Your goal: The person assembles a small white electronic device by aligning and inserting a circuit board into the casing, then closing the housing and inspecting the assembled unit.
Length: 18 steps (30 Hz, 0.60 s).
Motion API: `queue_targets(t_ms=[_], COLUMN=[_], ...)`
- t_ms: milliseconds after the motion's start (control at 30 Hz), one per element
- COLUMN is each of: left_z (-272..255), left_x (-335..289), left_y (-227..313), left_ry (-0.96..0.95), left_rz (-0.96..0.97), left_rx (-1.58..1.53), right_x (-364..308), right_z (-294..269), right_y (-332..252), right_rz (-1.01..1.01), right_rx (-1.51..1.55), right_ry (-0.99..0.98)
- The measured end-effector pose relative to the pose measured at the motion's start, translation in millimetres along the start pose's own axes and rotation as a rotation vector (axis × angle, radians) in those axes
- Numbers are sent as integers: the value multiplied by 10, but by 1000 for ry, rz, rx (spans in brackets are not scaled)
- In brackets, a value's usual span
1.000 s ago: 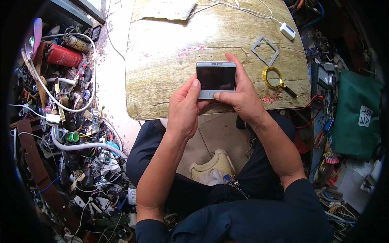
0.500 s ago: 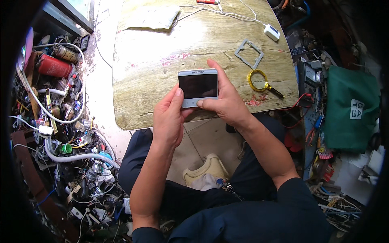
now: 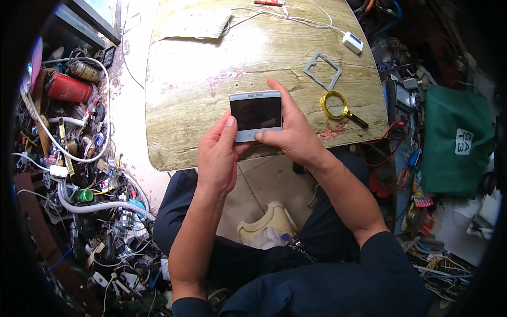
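Note:
Both hands hold a silver-framed control panel (image 3: 256,114) with a dark, blank screen and a pale strip of buttons below it. My left hand (image 3: 217,145) grips its left edge, thumb on the front and the other fingers behind. My right hand (image 3: 296,134) holds the right side, its thumb resting on the lower button strip and its index finger stretched up past the right edge. The panel is tilted up above the near edge of the wood-patterned table (image 3: 195,116). Its back is hidden.
On the table lie a yellow-rimmed magnifying glass (image 3: 346,111), a grey square frame (image 3: 322,71), a small white device (image 3: 352,43) on a cable and a pale packet (image 3: 195,24). Jumbled parts and a red cylinder (image 3: 69,87) fill the left floor; a green bag (image 3: 454,142) hangs right.
The view has shifted very slightly, and the panel appears a touch farther left. Both hands keep the same grip, with the right thumb still on the button strip.

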<state>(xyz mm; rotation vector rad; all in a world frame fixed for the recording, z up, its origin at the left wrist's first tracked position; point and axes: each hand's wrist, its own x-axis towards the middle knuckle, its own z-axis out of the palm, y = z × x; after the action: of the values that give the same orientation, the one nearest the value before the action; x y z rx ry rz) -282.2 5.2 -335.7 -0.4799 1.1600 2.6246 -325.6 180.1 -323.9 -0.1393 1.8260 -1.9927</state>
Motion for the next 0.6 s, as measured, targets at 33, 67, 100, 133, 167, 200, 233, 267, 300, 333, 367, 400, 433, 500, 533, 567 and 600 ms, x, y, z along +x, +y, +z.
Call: queue_targets(t_ms=[33, 67, 100, 133, 167, 200, 233, 267, 300, 333, 367, 400, 433, 500, 533, 567, 600], left_z=[-7, -17, -22, -10, 11, 25, 29, 34, 33, 28, 26, 25, 24, 3, 1, 6, 9], left_x=[4, 9, 11, 8, -1, -7, -9, -11, -12, -12, -10, -8, -3, 3, 0, -5, -8], left_y=[-4, -12, -16, -9, 3, 13, 19, 24, 26, 24, 22, 19, 13, 10, 18, 32, 41], left_ry=[4, 8, 11, 14, 17, 21, 19, 16, 13, 18, 21, 24, 19, 15, 21, 26, 31], left_rz=[-1, -2, -3, -1, 2, 4, 3, 1, -1, 1, 2, 4, 5, 8, 5, 2, -1], left_rx=[2, 4, 6, 0, -7, -14, -15, -17, -19, -6, 5, 17, 16, 19, 24, 29, 34], right_x=[3, 6, 6, 4, 1, -1, -7, -17, -25, -20, -8, -1, -2, 0, -3, -8, -14], right_z=[-7, -11, -11, -5, 5, 15, 28, 42, 50, 44, 27, 16, 15, 35, 41, 44, 45], right_y=[14, 31, 41, 38, 27, 13, -12, -47, -62, -37, 0, 19, 12, -5, -16, -32, -44], right_rz=[-11, -22, -33, -33, -32, -31, -16, -2, 12, 6, 0, -7, -5, -1, 3, 6, 10], right_rx=[-12, -24, -37, -19, -3, 14, 22, 29, 36, 22, 8, -6, -5, 3, 35, 66, 97], right_ry=[3, 5, 8, 7, 5, 4, 7, 12, 16, 19, 22, 25, 25, 21, 16, 12, 8])
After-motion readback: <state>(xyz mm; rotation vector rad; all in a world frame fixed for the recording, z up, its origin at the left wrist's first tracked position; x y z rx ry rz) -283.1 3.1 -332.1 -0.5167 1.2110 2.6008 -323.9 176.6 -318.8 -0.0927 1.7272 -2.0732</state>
